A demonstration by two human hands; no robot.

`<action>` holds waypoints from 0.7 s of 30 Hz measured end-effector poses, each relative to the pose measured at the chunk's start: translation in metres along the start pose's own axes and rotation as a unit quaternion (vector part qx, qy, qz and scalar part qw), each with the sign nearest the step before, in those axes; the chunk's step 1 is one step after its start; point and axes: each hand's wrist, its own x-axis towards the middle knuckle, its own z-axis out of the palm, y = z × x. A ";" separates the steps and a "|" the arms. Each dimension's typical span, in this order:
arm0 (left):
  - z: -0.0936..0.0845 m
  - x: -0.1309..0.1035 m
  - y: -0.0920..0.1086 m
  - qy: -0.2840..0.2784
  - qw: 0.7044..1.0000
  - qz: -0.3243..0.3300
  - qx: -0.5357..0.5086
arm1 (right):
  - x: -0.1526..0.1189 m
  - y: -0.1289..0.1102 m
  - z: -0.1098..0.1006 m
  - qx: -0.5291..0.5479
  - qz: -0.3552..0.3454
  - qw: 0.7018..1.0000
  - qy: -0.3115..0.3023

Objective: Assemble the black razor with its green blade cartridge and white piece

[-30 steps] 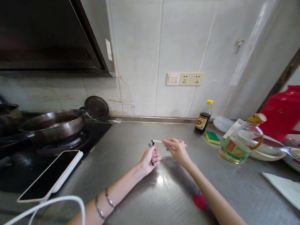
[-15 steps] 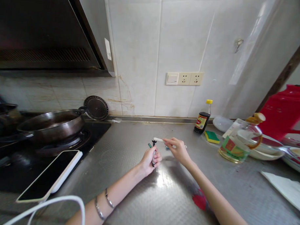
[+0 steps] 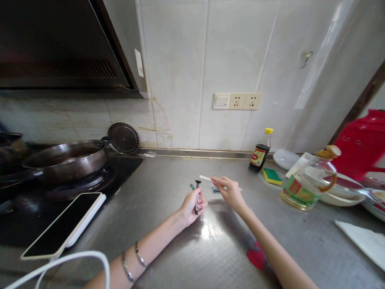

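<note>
In my left hand, fingers wrapped round its handle, is a black and grey razor, upright with its small forked top showing above the fist. A short green-and-dark piece shows beside that hand; whether it is held I cannot tell. My right hand pinches a slim white stick, perhaps a brush, whose tail pokes out past the fingers. Its tip points left at the razor's top, with a small gap between them. A small teal object lies on the counter behind my right hand, partly covered.
Left are a phone with a white cable and a pan on the stove. At right stand a soy sauce bottle, a sponge, an oil jug, a red thermos and bowls. White paper lies nearer.
My right hand has drawn slightly right, so the white stick's tip is apart from the razor's top. More of the teal object shows. My left hand stays in place.
</note>
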 end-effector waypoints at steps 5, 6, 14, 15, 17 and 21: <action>0.002 -0.002 -0.002 -0.002 1.000 0.004 0.014 | 0.000 -0.003 0.000 0.006 -0.018 1.000 -0.006; 0.002 -0.002 -0.003 -0.004 1.000 0.004 0.019 | 0.000 -0.004 0.000 0.002 -0.018 1.000 -0.007; 0.001 -0.001 -0.002 -0.010 1.000 0.009 0.027 | 0.001 -0.002 -0.006 0.053 -0.027 0.998 0.001; 0.001 -0.001 -0.001 -0.011 1.000 0.008 0.021 | 0.001 -0.003 -0.005 0.060 -0.030 0.998 -0.006; -0.001 -0.001 0.000 -0.016 1.000 0.005 0.008 | 0.001 -0.003 -0.005 0.060 -0.025 0.998 -0.012; -0.002 -0.001 0.002 -0.029 1.000 0.006 0.000 | 0.001 -0.001 -0.004 0.057 -0.005 0.998 0.009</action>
